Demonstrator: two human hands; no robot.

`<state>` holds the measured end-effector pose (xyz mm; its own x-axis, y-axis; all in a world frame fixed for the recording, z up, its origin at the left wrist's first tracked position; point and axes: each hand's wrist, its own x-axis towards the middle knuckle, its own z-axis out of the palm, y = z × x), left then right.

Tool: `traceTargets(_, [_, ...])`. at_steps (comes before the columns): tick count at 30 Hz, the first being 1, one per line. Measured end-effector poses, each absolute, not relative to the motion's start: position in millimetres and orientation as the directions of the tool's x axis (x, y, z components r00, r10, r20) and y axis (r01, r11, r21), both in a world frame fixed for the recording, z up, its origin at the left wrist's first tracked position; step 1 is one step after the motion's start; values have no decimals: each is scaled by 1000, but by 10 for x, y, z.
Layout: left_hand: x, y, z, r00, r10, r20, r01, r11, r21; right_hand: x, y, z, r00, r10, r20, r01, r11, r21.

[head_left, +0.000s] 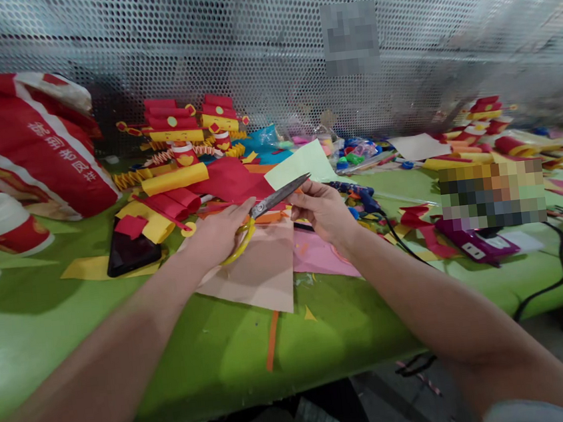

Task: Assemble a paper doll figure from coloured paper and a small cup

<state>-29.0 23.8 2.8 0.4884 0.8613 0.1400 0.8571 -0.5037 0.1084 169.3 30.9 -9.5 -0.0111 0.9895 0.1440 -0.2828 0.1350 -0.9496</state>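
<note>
My left hand (220,236) is closed around the yellow-handled scissors (280,196), whose blades point up and to the right. The fingers of my right hand (326,212) are pinched together just under the blade tips, with a small bit of orange paper (299,190) showing at them. Below both hands lies a pale pink-beige sheet of paper (263,280), partly over a brighter pink sheet (319,257). Orange paper strips lie behind the scissors, partly hidden by my hands. A pale green sheet (304,161) is just beyond the blades.
Red and yellow paper figures (175,131) stand at the back left, near a large red bag (27,144) and paper cups (4,223). A dark phone (132,250) lies left. A blue glue gun (357,195) and a purple device (478,240) with cables are right.
</note>
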Motion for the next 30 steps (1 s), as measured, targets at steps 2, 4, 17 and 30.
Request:
traceTargets(2, [-300,260,8,481,857,187,850,-508,141,1689,310,-99,-16,992,127,-268,118,-956])
traceTargets(4, [-314,287,-6,441,863,245,859,-485,164,1686,313,-100,-10,993,115,-252,109,-962])
traceTargets(17, [-382,364,-14,216,966,143,972,-227,67,1662,333,-217,-66,960,274,-28,272,-962])
traceTargets(30, [-92,28,162,369,929,30,480,-218,850,1588,126,-187,-317,815,485,413,580,-702])
